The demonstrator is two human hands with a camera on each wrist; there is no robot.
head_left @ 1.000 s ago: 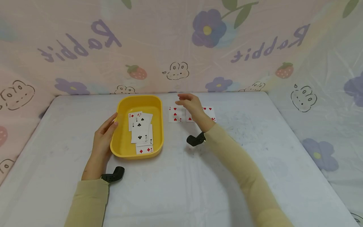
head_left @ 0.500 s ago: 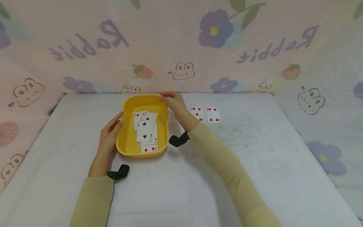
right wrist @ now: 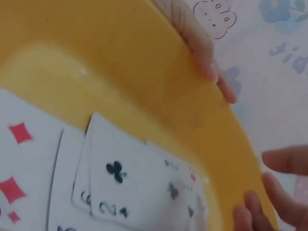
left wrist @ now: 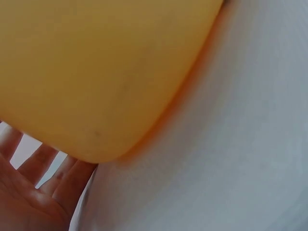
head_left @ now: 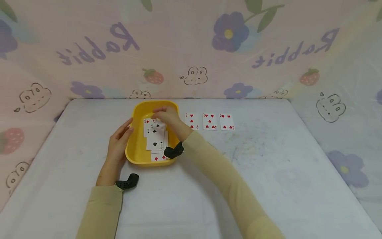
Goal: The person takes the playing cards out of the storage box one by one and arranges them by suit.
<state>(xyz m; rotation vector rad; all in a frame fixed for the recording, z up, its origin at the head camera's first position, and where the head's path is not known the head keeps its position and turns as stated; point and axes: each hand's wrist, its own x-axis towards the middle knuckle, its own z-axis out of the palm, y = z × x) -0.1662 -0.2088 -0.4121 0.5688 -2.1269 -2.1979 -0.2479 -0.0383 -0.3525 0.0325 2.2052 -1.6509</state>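
Observation:
My left hand (head_left: pixel 117 143) holds the side of a yellow plastic tray (head_left: pixel 135 151), fingers against its outer wall and thumb at the rim. Several loosely overlapped playing cards lie in the tray, the two of clubs (head_left: pixel 154 139) on top and a diamond card (head_left: pixel 156 156) at the near end. Over the tray's far right part hovers my right hand (head_left: pixel 170 119), thumb and fingers apart with nothing between them. In the right wrist view, its fingers (right wrist: pixel 288 160) are near the tray's wall, beside the cards.
Right of the tray, the three of hearts (head_left: pixel 191 121), five of hearts (head_left: pixel 210 121) and four of hearts (head_left: pixel 227 122) lie face up in a row. A white cloth (head_left: pixel 167 205) covers the table. Behind it hangs a printed curtain (head_left: pixel 179 43).
My right hand has moved left from above the row of heart cards to over the tray, uncovering the row. The left hand stays at the tray's side. The head view has shifted slightly.

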